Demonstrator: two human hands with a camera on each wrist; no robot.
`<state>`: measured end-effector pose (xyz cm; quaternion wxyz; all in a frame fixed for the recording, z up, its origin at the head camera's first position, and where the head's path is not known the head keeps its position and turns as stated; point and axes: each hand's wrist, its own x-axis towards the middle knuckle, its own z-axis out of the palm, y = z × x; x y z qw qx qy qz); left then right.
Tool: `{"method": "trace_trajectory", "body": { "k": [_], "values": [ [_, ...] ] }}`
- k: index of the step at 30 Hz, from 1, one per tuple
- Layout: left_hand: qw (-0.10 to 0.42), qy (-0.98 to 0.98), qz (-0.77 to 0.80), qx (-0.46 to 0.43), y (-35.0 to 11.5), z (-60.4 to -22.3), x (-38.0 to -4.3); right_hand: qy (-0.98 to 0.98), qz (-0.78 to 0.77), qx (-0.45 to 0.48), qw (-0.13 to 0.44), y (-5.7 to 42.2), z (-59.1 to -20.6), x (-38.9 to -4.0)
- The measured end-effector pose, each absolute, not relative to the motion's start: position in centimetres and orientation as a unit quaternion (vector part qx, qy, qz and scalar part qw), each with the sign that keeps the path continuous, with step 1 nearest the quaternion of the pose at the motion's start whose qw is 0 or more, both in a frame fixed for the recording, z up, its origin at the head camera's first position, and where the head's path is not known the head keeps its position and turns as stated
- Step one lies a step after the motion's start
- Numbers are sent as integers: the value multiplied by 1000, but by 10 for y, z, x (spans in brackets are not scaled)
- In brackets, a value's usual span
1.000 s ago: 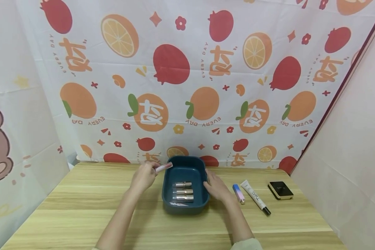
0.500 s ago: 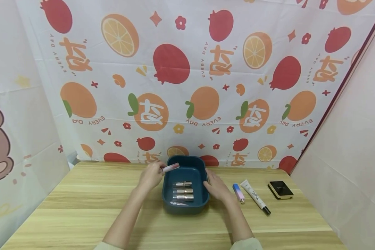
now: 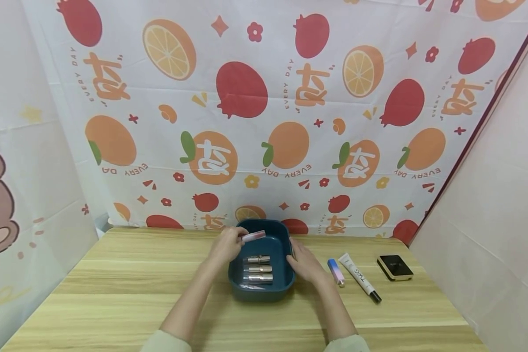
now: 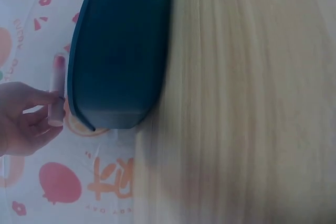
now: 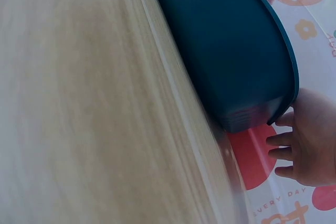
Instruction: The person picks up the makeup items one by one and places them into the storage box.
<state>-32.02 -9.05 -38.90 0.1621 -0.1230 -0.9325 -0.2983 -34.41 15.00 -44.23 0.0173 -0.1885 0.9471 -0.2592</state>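
A slim clear tube with a pink-red end, like a lip gloss point(image 3: 254, 236), is pinched between the thumb and fingers of my left hand point(image 3: 227, 247). It is held tilted over the back left part of a dark blue plastic box point(image 3: 264, 295). In the left wrist view the lip gloss point(image 4: 58, 74) stands beside the box's rim point(image 4: 76, 51). Several lipsticks with gold-toned parts point(image 3: 259, 269) lie side by side inside the box. At the box's right side, my right hand point(image 3: 307, 261) holds the rim, thumb over it and fingers outside; the thumb is hidden in the right wrist view.
Right of the box lie a blue-to-pink lipstick point(image 3: 336, 273), a white squeeze tube with a black cap point(image 3: 359, 277) and a black square compact point(image 3: 395, 267). All rest on the wood-grain table point(image 3: 114, 293). A fruit-print curtain point(image 3: 264, 190) hangs right behind the box.
My left hand has moved right with the lip gloss, from the box's left edge to over its inside. My right hand and the box have stayed in place.
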Motion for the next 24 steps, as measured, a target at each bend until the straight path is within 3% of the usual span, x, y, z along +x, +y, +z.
{"method": "trace_trajectory", "body": {
  "k": [24],
  "values": [
    [184,-951,-187,-162,-71,-412,-341,946,-258,-195,16,150,-444,-346]
  ]
}}
